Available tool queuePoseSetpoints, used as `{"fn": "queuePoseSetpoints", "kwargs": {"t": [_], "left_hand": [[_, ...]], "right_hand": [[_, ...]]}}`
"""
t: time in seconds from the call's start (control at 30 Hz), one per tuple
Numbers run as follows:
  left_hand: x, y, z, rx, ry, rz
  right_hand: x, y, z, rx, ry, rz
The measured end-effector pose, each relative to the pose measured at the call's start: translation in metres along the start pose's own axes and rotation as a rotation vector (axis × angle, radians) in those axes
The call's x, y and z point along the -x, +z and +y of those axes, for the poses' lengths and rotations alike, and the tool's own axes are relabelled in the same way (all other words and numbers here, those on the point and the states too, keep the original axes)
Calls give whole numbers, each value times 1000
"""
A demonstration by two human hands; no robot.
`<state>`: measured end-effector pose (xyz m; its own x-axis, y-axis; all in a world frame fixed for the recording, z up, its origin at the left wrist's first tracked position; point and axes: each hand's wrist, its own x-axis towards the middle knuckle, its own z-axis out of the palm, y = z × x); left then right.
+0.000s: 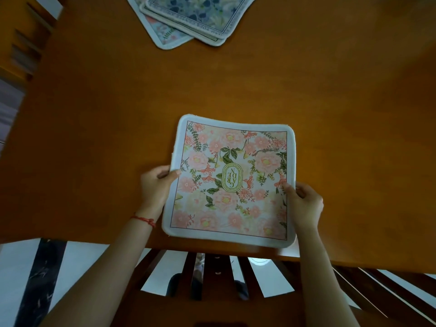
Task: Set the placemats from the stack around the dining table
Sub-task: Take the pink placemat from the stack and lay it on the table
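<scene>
The left hand [157, 185] is gripping the left edge of a pink floral placemat [232, 182], thumb lying on top of the white border and the other fingers tucked beneath it. A red string bracelet [144, 220] is circling that wrist. The right hand [304, 204] is pinching the mat's right edge in the same way, thumb pressed onto the printed face and fingers curled under the rim. Between the two hands the placemat is sitting square to the person at the near edge of the orange-brown wooden table [342, 119]; its near edge is reaching almost to the table's lip. Whether it is lying fully flat or being held slightly off the wood, I cannot tell; the far edge looks a little bowed. The mat is showing peach and pink blooms with green leaves inside a thin dark line, and a small oval emblem with lettering in the middle, facing away from the person.

Farther off, at the far side of the table, the stack of placemats [188, 17] is resting, well apart from the one being held, several mats fanned unevenly, the top one blue and floral, a pinkish one poking out below. Just under the near table edge, the dark slatted back of a wooden chair [212, 274] is standing over a pale floor [14, 267].
</scene>
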<state>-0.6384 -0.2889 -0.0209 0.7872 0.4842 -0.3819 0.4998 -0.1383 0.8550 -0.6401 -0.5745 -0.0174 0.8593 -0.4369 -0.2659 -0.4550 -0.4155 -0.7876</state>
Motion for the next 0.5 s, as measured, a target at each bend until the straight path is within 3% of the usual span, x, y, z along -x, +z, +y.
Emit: {"fn": "queuePoseSetpoints", "kwargs": {"t": [0.23,0.5], "left_hand": [[-1,-1,3,-101,11,91],[18,8,16,-41,73,-10]], "right_hand": [[-11,-1,8,116,41,68],[-3,3,6,190,-4,-20]]}}
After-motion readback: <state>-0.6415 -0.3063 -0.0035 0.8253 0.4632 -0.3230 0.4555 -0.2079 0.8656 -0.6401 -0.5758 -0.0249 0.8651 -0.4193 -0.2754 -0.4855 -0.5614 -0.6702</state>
